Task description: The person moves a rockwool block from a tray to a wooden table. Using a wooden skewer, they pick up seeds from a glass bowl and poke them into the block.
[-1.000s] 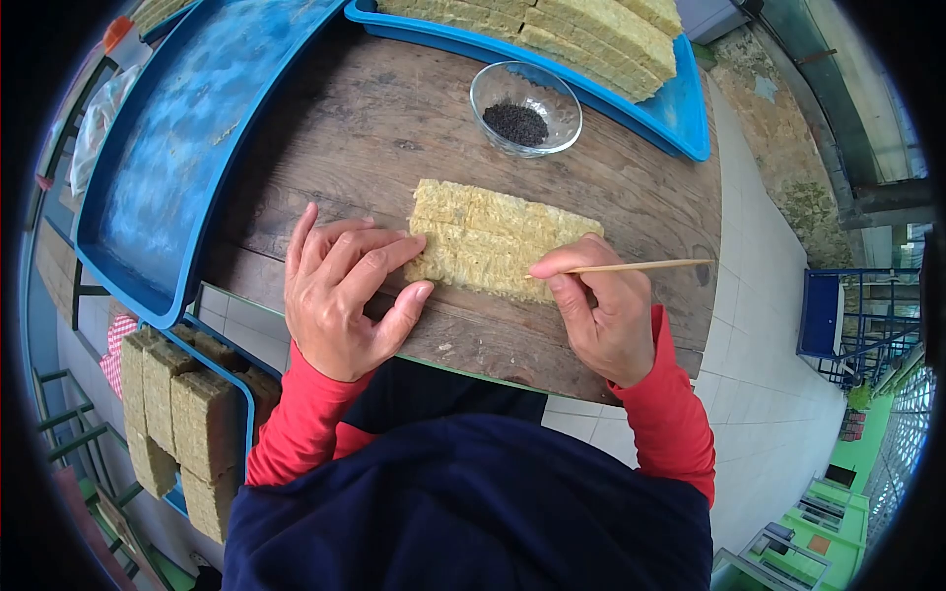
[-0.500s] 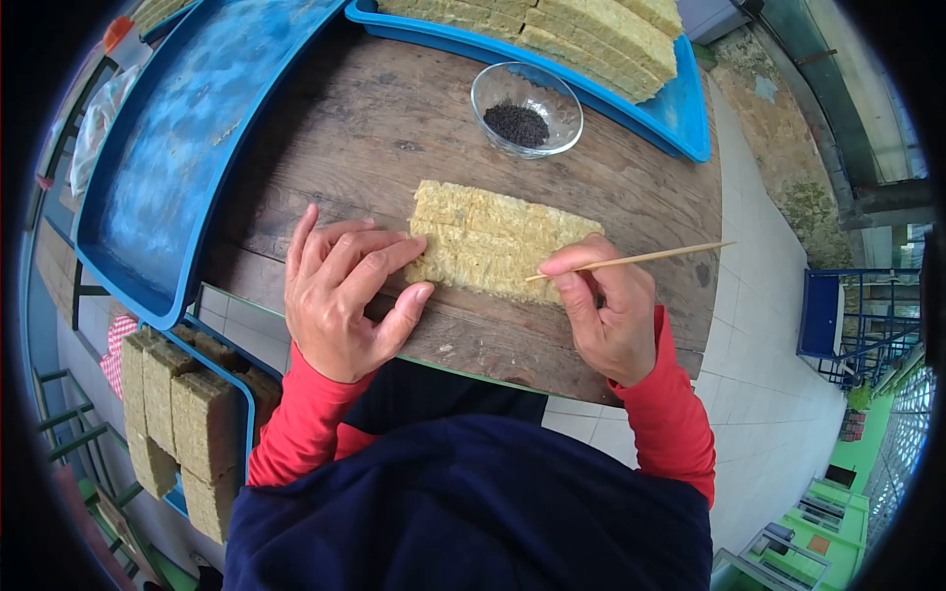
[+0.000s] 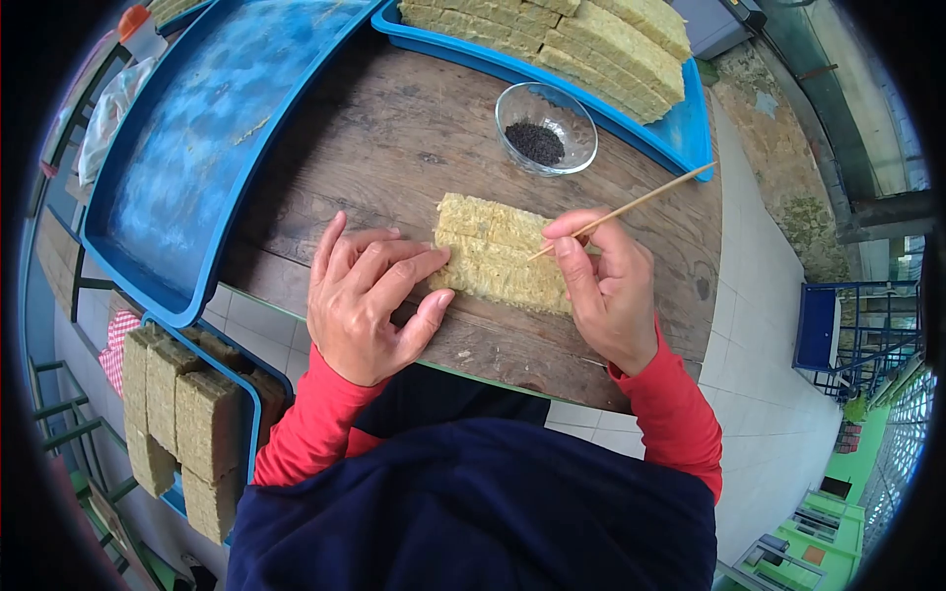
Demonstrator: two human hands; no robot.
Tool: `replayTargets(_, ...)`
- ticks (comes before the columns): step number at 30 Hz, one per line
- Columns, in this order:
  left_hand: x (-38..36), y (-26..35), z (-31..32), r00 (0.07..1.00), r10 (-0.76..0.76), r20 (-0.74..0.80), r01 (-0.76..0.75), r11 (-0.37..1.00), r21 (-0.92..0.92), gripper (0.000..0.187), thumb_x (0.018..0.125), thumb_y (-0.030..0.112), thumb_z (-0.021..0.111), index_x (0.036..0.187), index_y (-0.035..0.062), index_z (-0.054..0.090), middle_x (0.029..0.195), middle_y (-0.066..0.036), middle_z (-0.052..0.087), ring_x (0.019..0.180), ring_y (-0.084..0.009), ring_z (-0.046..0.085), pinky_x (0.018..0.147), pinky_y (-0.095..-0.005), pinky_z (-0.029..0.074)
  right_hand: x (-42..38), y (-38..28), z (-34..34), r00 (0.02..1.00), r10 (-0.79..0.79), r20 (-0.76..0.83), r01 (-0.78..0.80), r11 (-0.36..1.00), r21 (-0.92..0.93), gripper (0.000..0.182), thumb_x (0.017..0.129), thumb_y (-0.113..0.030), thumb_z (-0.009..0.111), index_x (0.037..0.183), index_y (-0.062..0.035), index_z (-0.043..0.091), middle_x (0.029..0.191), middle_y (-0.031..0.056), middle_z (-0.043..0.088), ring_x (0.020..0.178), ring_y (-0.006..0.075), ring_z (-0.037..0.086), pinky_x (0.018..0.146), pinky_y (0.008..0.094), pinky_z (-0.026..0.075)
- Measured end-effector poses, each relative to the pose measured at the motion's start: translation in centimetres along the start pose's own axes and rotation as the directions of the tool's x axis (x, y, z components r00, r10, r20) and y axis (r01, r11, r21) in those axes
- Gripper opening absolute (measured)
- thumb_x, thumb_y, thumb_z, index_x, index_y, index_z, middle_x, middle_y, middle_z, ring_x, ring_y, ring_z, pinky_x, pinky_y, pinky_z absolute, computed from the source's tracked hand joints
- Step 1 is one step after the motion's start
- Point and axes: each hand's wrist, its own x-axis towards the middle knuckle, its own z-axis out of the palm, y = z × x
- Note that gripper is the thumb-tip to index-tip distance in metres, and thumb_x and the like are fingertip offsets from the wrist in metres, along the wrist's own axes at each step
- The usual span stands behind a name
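A yellowish, fibrous rockwool slab [image 3: 498, 274] lies flat on the wooden table, scored into sections. My left hand [image 3: 367, 310] is at its left end with fingers spread, the index fingertip touching the edge and the thumb just below. Pinched in my right hand [image 3: 613, 295] is a thin wooden skewer [image 3: 655, 192], slanting up to the right. Its pointed tip meets the slab's surface around the middle. Behind the slab stands a clear glass bowl [image 3: 583, 150] with small black grains [image 3: 534, 144] in the bottom, like seeds. My right fingers cover the slab's right end.
A blue tray [image 3: 158, 227] reaches over the table's left side. At the back, another blue tray [image 3: 463, 54] holds stacked rockwool slabs [image 3: 616, 59]. Lower left, upright rockwool blocks [image 3: 207, 419] stand in a blue tray below table height. The wooden table's [image 3: 493, 355] front edge is close to my body.
The skewer's tip has moved from the slab's lower right part toward its middle, and the skewer is tilted more steeply. My left hand stays at the left end. The whole view has shifted slightly.
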Motion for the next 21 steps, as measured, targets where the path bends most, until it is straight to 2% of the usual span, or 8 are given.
replayTargets(1, -0.03, -0.04, -0.01, 1.0, 0.004, -0.008, -0.004, 1.0, 0.001, 0.026, 0.07, 0.027, 0.074, 0.094, 0.0172, 0.072, 0.09, 0.001, 0.066, 0.096, -0.0212, 0.06, 0.104, -0.0494, 0.035, -0.04, 0.05, 0.06, 0.999, 0.046, 0.013, -0.046, 0.999, -0.015, 0.006, 0.089, -0.003, 0.059, 0.094, -0.004, 0.062, 0.07, 0.0028, 0.058, 0.049, 0.0065, 0.046, 0.047, 0.023, 0.036)
replayTargets(5, -0.12, -0.12, 0.0, 1.0, -0.008, -0.019, 0.008, 1.0, -0.014, 0.026, 0.07, 0.027, 0.074, 0.094, 0.0173, 0.072, 0.09, 0.002, 0.065, 0.096, -0.0208, 0.06, 0.104, -0.0488, 0.035, -0.43, 0.36, 0.25, 0.999, 0.051, -0.008, -0.051, 0.998, -0.026, 0.005, 0.089, -0.003, 0.059, 0.093, -0.0042, 0.061, 0.07, 0.0024, 0.058, 0.049, 0.0057, 0.045, 0.046, 0.0227, 0.035)
replayTargets(7, -0.1, -0.14, -0.04, 1.0, -0.001, -0.023, 0.001, 1.0, -0.017, 0.026, 0.07, 0.027, 0.074, 0.094, 0.017, 0.072, 0.09, 0.002, 0.065, 0.096, -0.0206, 0.06, 0.104, -0.0486, 0.035, -0.52, 0.41, 0.4, 0.999, 0.003, -0.037, -0.003, 1.0, 0.006, 0.006, 0.089, -0.002, 0.059, 0.094, -0.0035, 0.061, 0.071, 0.0024, 0.058, 0.049, 0.0052, 0.045, 0.046, 0.0221, 0.035)
replayTargets(13, -0.13, -0.14, -0.04, 1.0, -0.006, -0.03, 0.005, 1.0, -0.021, 0.024, 0.07, 0.026, 0.074, 0.093, 0.0171, 0.072, 0.09, 0.002, 0.065, 0.096, -0.0206, 0.06, 0.104, -0.0484, 0.036, -0.77, 0.45, 0.58, 0.999, -0.009, -0.05, 0.011, 0.999, 0.032, 0.005, 0.089, -0.001, 0.058, 0.093, -0.0024, 0.06, 0.074, 0.0025, 0.06, 0.049, 0.0045, 0.045, 0.046, 0.0206, 0.036)
replayTargets(21, -0.13, -0.14, -0.05, 1.0, -0.005, -0.031, 0.004, 1.0, -0.021, 0.025, 0.071, 0.026, 0.074, 0.094, 0.0173, 0.073, 0.089, 0.002, 0.065, 0.096, -0.0207, 0.06, 0.103, -0.0483, 0.036, -0.71, 0.69, 0.53, 0.999, -0.037, -0.034, 0.037, 0.999, -0.025, 0.005, 0.088, -0.001, 0.059, 0.093, -0.0031, 0.061, 0.071, 0.0022, 0.058, 0.049, 0.0052, 0.045, 0.046, 0.0216, 0.035)
